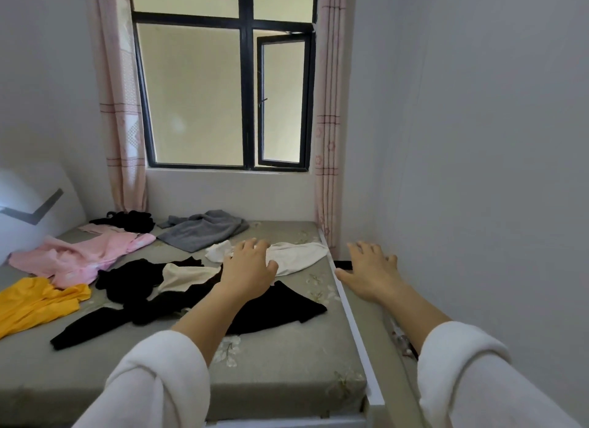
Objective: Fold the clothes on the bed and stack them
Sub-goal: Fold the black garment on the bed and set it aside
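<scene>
Loose clothes lie spread over a grey floral bed [287, 367]. A white garment [299, 257] lies at the far right, a grey one [204, 231] behind it. A black garment [271, 309] with a cream piece [185, 276] on it fills the middle. Pink clothes [79, 255] and a yellow one [35, 300] lie at the left, a small black heap [127, 220] at the back. My left hand [248, 268] hovers open over the white garment's near edge. My right hand [369, 268] is open, fingers spread, over the gap beside the bed frame.
A white bed frame rail [353, 325] runs along the bed's right side, close to the grey wall [478, 172]. A window [223, 92] with pink curtains stands behind the bed. A white headboard [32, 204] is at the left.
</scene>
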Demonstrator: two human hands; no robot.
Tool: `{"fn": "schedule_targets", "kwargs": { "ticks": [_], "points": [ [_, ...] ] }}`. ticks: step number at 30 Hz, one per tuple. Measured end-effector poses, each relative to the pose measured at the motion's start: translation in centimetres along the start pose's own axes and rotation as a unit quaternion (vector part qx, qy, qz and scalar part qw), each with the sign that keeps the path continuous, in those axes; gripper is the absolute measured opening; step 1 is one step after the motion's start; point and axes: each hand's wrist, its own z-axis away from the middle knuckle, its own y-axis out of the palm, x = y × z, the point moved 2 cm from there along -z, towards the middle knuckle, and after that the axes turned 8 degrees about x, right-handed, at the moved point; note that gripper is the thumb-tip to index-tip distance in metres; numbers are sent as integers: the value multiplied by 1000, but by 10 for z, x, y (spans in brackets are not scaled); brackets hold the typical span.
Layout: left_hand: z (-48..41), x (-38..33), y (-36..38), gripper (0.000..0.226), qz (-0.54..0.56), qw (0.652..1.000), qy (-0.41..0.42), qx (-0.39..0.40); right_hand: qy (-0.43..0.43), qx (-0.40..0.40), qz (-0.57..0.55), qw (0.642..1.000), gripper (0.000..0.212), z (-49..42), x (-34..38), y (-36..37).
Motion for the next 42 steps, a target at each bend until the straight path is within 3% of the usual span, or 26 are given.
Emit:
{"fn": "schedule_targets", "kwargs": {
  "ticks": [7, 17, 28, 37, 42],
  "points": [
    [-77, -24, 77, 49, 31, 995, -55, 82, -6, 42, -18, 999, 63, -82, -59, 46],
    [-230, -32, 171, 46, 14, 993, -67, 92, -10, 94, -31, 995, 60, -241, -136, 108],
    [-401, -44, 260, 48, 51, 978, -143, 142, -68, 168, -17, 983, 60, -443, -179, 145],
    [-482, -47, 348, 44, 64, 941, -295, 151, -171, 242, -19, 955, 60, -587, -217, 209],
    [-518, -82, 432, 49, 111, 889, -388, 216, -221, 296, -3, 929, 61, -653, -266, 251]
  ]
}}
